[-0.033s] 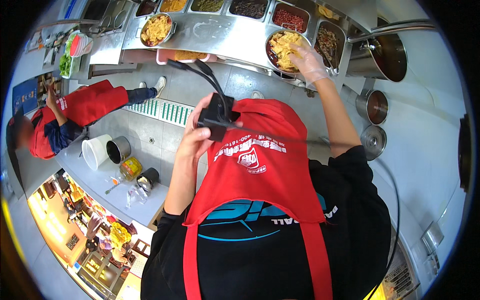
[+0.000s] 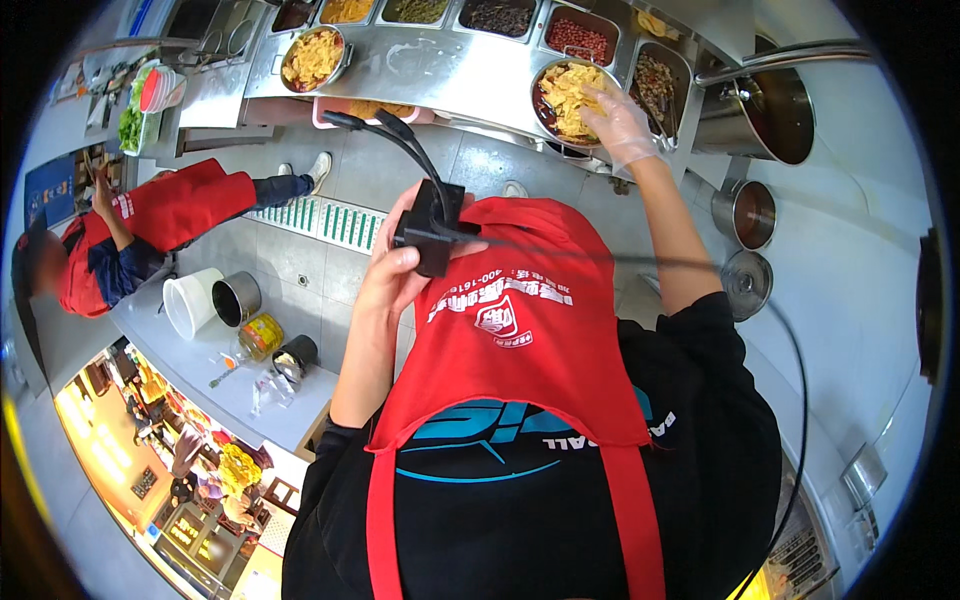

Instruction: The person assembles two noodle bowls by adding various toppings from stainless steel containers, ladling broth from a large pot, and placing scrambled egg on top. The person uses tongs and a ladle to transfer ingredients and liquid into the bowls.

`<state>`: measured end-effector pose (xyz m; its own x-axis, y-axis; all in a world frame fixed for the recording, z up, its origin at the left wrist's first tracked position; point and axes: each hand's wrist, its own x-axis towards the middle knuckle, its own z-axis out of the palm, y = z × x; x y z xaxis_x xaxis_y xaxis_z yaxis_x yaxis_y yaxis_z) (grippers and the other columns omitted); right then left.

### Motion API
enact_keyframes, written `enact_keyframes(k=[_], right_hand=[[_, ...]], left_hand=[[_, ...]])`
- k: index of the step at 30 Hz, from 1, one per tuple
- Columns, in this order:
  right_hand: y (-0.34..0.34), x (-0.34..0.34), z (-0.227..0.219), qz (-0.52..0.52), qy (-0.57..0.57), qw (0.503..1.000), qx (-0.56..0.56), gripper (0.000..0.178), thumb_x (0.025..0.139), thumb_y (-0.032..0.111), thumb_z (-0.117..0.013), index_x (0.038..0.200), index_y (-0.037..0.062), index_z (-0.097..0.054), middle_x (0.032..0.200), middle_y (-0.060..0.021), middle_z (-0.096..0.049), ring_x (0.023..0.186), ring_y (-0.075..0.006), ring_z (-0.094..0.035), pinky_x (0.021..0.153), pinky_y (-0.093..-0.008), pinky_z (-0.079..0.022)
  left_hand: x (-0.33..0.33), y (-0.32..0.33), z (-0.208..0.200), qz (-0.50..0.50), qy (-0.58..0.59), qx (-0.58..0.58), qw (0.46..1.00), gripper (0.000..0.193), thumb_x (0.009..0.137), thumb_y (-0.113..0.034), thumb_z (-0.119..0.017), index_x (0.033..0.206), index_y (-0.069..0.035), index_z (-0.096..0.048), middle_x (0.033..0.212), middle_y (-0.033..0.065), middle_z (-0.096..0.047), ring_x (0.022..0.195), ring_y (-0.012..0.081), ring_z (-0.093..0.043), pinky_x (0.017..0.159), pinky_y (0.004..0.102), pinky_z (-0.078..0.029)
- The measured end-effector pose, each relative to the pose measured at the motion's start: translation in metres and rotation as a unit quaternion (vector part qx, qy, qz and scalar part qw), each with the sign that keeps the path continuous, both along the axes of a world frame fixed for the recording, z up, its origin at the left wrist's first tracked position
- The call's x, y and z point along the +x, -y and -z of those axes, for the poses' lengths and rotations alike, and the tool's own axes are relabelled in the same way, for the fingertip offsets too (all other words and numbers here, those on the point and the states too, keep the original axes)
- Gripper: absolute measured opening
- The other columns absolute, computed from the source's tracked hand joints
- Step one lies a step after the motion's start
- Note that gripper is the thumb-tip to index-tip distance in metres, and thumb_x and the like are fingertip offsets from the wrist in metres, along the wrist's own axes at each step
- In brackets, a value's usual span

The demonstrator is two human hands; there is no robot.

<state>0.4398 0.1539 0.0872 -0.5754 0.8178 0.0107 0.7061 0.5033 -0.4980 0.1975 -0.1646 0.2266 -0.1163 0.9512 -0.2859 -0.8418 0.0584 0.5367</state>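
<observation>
My left hand (image 2: 395,275) is shut on a black device (image 2: 432,232) with two thin prongs and a cable, held in front of my red apron (image 2: 520,330). My right hand (image 2: 620,125), in a clear glove, reaches out to a metal bowl (image 2: 545,85) on the steel serving counter (image 2: 450,70). Its fingers curl into the pale yellow food slices (image 2: 570,90) heaped in that bowl.
Several metal pans of food line the counter, with another bowl of yellow food (image 2: 312,58) further left. Steel pots (image 2: 775,100) (image 2: 745,215) and a lid (image 2: 750,280) stand at the right. Another person in a red apron (image 2: 150,220) works at the left, near a white bucket (image 2: 190,300) and a pot (image 2: 238,297).
</observation>
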Motion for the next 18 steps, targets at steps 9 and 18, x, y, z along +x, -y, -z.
enact_keyframes(k=[9,18], right_hand=[[-0.01,0.019,0.003,0.064,-0.129,0.988,-0.062,0.048,0.095,0.038,-0.072,0.129,0.0041,-0.071,0.143,-0.0194,-0.062,0.134,-0.0326,-0.058,0.115,-0.0373,-0.042],[-0.008,0.042,0.002,0.107,-0.193,0.971,-0.096,0.043,0.093,0.037,-0.076,0.124,0.0063,-0.073,0.136,-0.0176,-0.067,0.129,-0.031,-0.062,0.113,-0.038,-0.044]], left_hand=[[-0.001,-0.047,0.029,0.307,-0.238,-0.044,0.92,0.07,0.084,-0.027,-0.069,0.147,-0.001,-0.055,0.139,0.0137,-0.062,0.129,0.0222,-0.058,0.116,0.0339,-0.04],[0.015,-0.1,0.038,0.544,-0.456,-0.032,0.703,0.071,0.084,-0.049,-0.07,0.138,-0.003,-0.063,0.127,0.0167,-0.069,0.12,0.0277,-0.063,0.106,0.036,-0.046]])
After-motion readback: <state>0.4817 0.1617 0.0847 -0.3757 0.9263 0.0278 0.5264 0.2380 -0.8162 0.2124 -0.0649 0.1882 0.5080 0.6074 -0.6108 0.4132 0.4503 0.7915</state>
